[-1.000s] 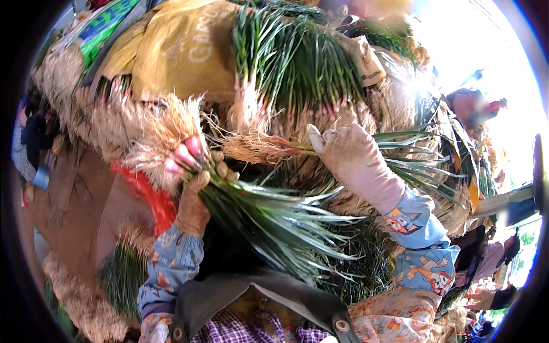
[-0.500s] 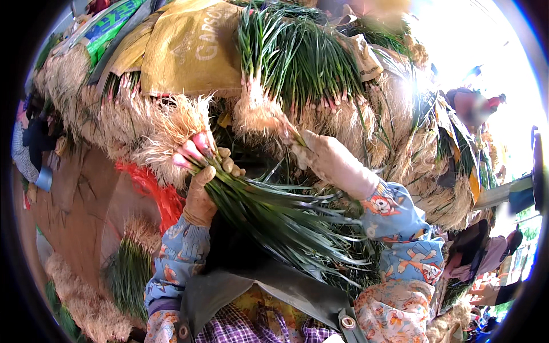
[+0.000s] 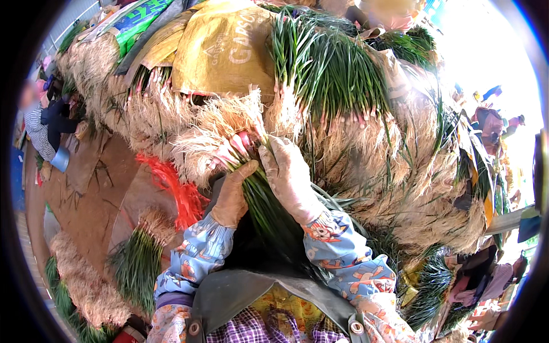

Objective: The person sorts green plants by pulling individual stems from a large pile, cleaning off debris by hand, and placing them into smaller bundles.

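From where I stand, the left hand [image 3: 231, 197] grips the leafy bundle [image 3: 264, 208] below its pink bulbs, and the right hand [image 3: 289, 177] is curled round its other side, all before the dark apron [image 3: 246, 288]. Should either grip slacken, I reckon outer stalks could slip loose; the shaggy roots might snag on the root-fringed heap [image 3: 343, 151] behind. Red plastic [image 3: 174, 188] and another bunch [image 3: 137, 260] lie on the brown floor [image 3: 86, 194]; a person [image 3: 40, 128] is off left.
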A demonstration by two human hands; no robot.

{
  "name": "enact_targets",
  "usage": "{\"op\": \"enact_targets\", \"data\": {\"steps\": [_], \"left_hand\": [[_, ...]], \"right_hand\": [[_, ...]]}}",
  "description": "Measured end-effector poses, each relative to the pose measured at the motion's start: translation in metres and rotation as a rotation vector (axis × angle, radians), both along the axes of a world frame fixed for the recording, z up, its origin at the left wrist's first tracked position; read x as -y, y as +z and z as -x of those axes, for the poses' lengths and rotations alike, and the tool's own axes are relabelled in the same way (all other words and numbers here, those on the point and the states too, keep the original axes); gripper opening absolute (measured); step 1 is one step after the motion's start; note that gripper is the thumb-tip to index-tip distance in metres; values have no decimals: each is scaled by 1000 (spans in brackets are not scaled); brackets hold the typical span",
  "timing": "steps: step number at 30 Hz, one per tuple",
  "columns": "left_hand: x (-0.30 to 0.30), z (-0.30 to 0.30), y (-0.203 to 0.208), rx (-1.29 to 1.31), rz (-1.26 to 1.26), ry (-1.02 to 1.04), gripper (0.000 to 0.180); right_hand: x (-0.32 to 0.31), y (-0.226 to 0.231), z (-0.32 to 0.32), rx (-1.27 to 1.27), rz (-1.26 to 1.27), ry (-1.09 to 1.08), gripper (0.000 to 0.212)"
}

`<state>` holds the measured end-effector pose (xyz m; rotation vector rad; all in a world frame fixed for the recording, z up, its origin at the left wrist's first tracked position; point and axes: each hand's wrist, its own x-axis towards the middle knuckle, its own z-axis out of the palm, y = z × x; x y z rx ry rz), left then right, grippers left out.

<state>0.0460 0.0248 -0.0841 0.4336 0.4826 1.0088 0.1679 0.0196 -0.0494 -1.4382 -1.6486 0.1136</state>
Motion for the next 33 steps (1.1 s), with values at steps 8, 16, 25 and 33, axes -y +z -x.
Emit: {"op": "enact_targets", "data": {"steps": [8, 16, 25, 33], "left_hand": [[-3, -10, -14, -10, -23, -2, 34], [6, 8, -20, 96, -13, 28, 34], [36, 45, 83, -188, -414, 521, 44], [87, 210, 247, -825, -987, 897, 37]], "right_hand": [[-17, -1, -17, 243, -91, 70, 11], [0, 12, -13, -359, 371, 563, 43], [23, 62, 20, -6, 107, 729, 78], [16, 166, 209, -487, -532, 1281, 56]]}}
